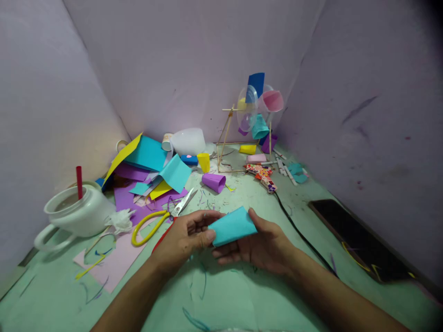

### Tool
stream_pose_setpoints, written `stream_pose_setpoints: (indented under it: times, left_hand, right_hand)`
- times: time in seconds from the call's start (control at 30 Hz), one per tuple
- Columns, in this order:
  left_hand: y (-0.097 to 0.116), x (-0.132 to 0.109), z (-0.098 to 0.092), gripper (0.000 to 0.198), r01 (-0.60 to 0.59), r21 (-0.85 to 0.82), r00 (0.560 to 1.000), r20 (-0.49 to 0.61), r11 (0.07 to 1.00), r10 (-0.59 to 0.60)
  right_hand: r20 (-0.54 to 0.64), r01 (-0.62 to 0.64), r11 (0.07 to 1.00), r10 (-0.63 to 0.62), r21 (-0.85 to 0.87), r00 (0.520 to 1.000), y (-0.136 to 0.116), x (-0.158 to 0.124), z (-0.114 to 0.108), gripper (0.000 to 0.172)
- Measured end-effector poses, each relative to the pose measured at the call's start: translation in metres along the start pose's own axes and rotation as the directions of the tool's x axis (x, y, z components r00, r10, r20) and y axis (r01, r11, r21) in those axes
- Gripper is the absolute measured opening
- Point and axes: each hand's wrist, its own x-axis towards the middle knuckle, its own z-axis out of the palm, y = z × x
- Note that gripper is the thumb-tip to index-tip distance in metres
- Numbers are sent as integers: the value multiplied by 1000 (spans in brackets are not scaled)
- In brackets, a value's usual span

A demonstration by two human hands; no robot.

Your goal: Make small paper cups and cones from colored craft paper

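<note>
A folded or flattened light-blue paper piece [233, 226] is held between both my hands above the green tabletop. My left hand [194, 233] pinches its left end, thumb on the near side. My right hand [261, 242] grips the right end, thumb along its edge and fingers beneath. Just left of my left hand lie scissors [178, 208] with yellow and red handles, blades apart; my left hand partly hides the red handle. Beyond my hands a purple paper cup shape [213, 182] rests on its side, with a yellow one [204, 162] behind it.
At the left stand a white mug-like pot [81, 212] and a heap of coloured paper [147, 152]. A stick frame [226, 133] carries a wheel with paper cups at the back. A patterned glue gun [261, 174] trails a black cord [297, 230]; a phone [353, 240] lies right.
</note>
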Motion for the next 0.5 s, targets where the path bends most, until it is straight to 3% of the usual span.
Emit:
stream_pose_setpoints:
  times: [0.13,0.2,0.27,0.4,0.47,0.5]
  left_hand:
    - [-8,5,2,41,90,-260,996,5,961,-92]
    - [-9,6,3,45,106,-373,993,-17,922,-121]
    - [-8,7,4,44,100,-445,991,-38,890,-130]
    - [-9,9,7,41,103,-456,986,-69,884,-151]
    - [-12,11,8,42,90,-412,982,-117,907,-150]
    - [-14,11,8,42,70,-394,978,-153,916,-140]
  right_hand:
    - [74,-36,988,47,-151,996,-4,-1,-4,82]
    - [51,61,961,-50,-271,997,-8,-1,-9,83]
    - [-13,219,887,-245,-407,969,-11,0,-14,73]
    - [-6,431,641,-562,-635,827,-9,2,-15,65]
    - [-8,484,487,-711,-727,703,-7,0,-12,57]
    - [-27,489,406,-790,-772,613,-7,-2,-11,54]
